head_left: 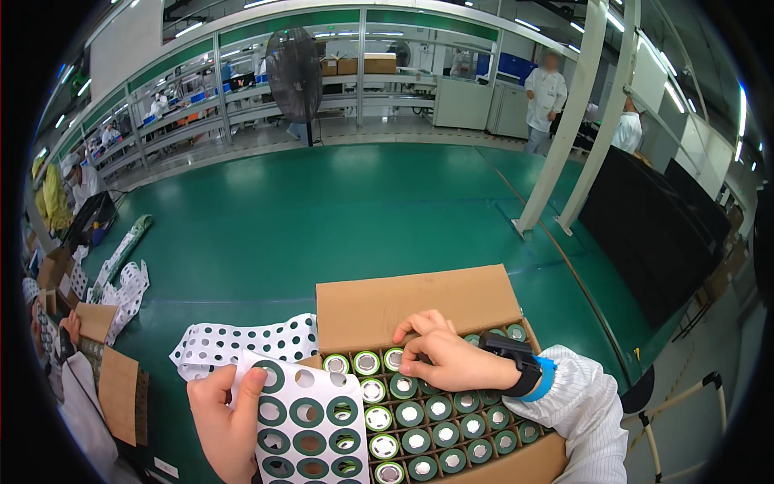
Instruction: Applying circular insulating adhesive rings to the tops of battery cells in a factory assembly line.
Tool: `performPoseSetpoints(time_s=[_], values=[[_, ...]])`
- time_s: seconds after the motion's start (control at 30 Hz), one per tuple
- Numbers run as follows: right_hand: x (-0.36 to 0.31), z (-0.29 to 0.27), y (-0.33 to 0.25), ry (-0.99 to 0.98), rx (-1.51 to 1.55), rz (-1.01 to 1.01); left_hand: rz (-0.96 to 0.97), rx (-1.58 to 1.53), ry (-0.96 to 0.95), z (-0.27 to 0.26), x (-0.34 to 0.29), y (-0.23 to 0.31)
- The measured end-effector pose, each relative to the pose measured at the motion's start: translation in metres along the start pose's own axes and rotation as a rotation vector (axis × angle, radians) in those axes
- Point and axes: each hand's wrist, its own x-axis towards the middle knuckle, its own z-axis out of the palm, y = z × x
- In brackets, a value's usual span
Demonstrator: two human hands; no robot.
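Note:
My left hand (226, 415) pinches the edge of a white sheet (329, 394) of dark green ring stickers between thumb and fingers. One spot in the sheet's top row shows a bare hole. The sheet overlaps the left part of an open cardboard box (419, 302) holding upright cylindrical battery cells (409, 414) in a divider grid. Many cells to the right carry dark green rings; the left columns show bright green rims. Over the back rows, my right hand (442, 355) has its fingers bent and apart, a fingertip at a bright-rimmed cell (393, 359). Its palm side is hidden.
A punched white sheet (246, 343) lies behind the left hand on the green table (339, 218). At the left, a co-worker's hand (71, 327) is by another carton (121, 395). White posts (568, 121) and a black panel (649, 234) stand at the right.

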Motion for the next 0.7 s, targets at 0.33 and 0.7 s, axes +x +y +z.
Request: performPoseSetpoints(time_s=[0.33,0.7], values=[[-0.0016,0.0012,-0.003,-0.008,-0.055,0.001,-0.065,-0.107,-0.006,0.0013,-0.0009,0.0032],[-0.0018,0.0022,-0.0039,0.006,-0.077,-0.012,-0.08,-0.112,-0.029,0.001,-0.0006,0.0084]])
